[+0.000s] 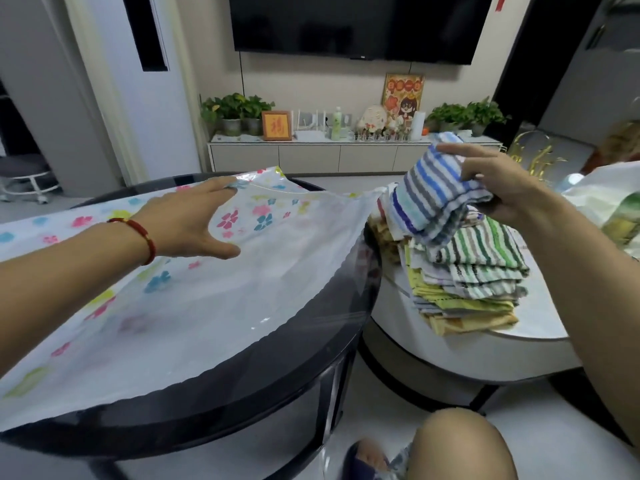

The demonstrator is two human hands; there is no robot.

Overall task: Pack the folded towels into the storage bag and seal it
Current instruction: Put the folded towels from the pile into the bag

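A clear storage bag (214, 306) printed with coloured flowers lies flat across the round black table (277, 386). My left hand (194, 220) rests on the bag near its far edge, fingers apart and reaching to the bag's upper lip. My right hand (498, 181) is shut on a folded blue-and-grey striped towel (429, 202), held just above the stack of folded towels (464, 282). That stack sits on the white round table (485, 351) to the right, with a green striped towel on top and yellow ones beneath.
A TV cabinet (346, 155) with plants, frames and bottles runs along the far wall under a wall-mounted screen. A white plastic bag (602, 199) lies at the far right. My knee (460, 445) shows below, between the two tables.
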